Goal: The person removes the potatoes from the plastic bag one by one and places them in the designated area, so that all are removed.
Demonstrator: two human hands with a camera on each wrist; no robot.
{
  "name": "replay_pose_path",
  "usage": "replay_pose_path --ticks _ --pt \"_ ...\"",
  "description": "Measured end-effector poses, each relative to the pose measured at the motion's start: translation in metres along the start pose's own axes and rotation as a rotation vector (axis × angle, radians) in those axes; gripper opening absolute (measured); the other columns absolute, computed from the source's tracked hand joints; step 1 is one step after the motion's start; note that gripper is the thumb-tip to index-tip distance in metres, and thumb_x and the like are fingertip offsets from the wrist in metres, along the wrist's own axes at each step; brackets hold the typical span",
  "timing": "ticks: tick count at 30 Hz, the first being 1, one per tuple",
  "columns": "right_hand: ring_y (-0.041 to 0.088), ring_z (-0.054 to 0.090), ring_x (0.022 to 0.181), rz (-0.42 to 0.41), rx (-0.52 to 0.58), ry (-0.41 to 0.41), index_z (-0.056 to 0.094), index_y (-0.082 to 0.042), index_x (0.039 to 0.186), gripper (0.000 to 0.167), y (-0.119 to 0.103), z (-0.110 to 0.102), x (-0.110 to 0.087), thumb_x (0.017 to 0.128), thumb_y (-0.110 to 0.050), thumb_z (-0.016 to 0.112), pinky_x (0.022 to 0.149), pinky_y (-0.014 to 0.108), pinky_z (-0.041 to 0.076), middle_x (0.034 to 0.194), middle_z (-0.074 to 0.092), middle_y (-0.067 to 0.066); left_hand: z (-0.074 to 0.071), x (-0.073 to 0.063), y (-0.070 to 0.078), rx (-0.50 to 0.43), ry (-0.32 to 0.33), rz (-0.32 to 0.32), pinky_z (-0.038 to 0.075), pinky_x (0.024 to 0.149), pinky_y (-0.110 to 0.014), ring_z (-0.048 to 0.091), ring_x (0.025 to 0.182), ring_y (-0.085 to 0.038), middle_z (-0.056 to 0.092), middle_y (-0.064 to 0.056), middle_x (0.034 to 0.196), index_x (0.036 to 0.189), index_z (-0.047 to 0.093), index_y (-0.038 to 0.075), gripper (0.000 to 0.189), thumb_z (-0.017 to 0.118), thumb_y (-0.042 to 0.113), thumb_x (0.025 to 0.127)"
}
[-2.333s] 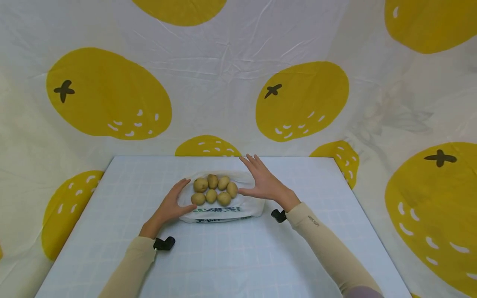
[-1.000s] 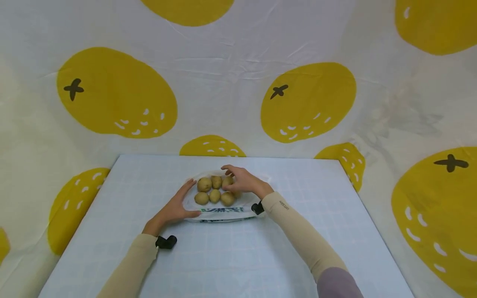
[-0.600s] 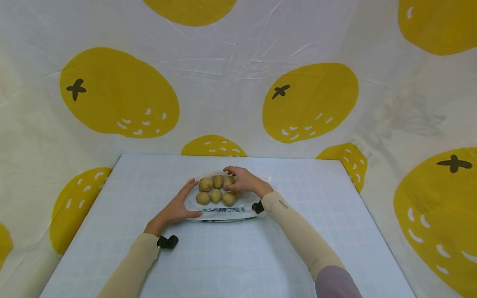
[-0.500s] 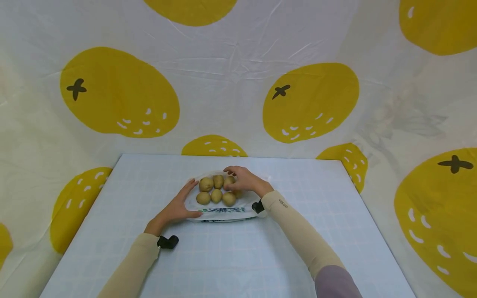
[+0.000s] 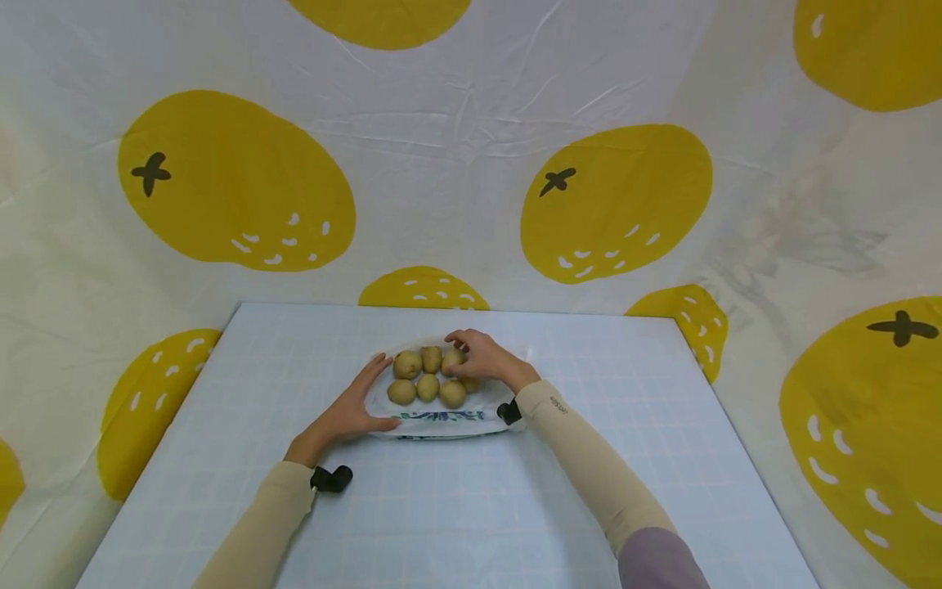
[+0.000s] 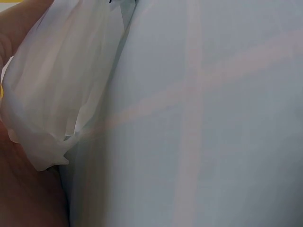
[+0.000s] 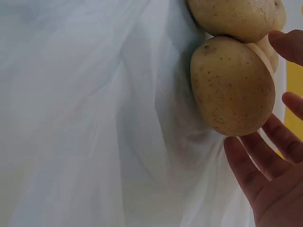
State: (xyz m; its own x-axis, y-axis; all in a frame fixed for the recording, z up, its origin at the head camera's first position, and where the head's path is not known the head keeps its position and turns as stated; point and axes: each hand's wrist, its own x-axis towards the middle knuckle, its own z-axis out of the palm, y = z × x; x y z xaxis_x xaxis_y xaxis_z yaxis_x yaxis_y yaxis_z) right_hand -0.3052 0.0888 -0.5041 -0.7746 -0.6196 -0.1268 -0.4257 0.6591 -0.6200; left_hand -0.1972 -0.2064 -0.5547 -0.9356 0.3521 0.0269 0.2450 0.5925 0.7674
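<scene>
Several small yellow-brown potatoes lie in two rows on a white plastic bag with a blue-green print. My left hand rests at the bag's left end, its fingers and thumb spread around the edge. The left wrist view shows the translucent bag between them. At the right end of the rows, my right hand is over the potatoes with thumb and fingers apart, partly hiding the rightmost one. In the right wrist view its fingertips are close beside a potato; contact is hard to tell.
A pale blue checked cloth covers the table. Behind it hangs a white curtain printed with large yellow fruit. A black wrist camera sits below the left hand, and another below the right.
My right hand has moved left from beside the bag to over the rightmost potatoes, then stayed nearly still. My left hand keeps its place at the bag's left end.
</scene>
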Motion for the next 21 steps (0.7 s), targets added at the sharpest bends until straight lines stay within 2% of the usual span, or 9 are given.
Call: replay_pose_path --ticks 9,21 --pt "0.033 0.060 0.121 -0.008 0.024 0.017 0.057 -0.005 0.141 0.058 0.0022 0.0024 0.0002 0.093 -0.028 0.077 0.104 0.045 0.053 0.135 0.060 0.020 0.0004 0.0002 0.0013 -0.017 -0.002 0.001 0.018 0.120 -0.073 0.010 0.158 -0.045 0.010 -0.017 0.173 0.164 0.024 0.013 0.114 0.090 0.042 0.075" --pt "0.029 0.060 0.124 0.011 0.056 0.056 0.056 -0.008 0.142 0.057 0.0029 0.0082 -0.0001 0.093 -0.028 0.077 0.104 0.042 0.053 0.139 0.060 0.015 0.0004 0.0003 -0.0021 0.004 -0.005 0.002 0.020 0.120 -0.073 0.010 0.158 -0.044 0.010 -0.015 0.174 0.164 0.024 0.017 0.113 0.089 0.046 0.076"
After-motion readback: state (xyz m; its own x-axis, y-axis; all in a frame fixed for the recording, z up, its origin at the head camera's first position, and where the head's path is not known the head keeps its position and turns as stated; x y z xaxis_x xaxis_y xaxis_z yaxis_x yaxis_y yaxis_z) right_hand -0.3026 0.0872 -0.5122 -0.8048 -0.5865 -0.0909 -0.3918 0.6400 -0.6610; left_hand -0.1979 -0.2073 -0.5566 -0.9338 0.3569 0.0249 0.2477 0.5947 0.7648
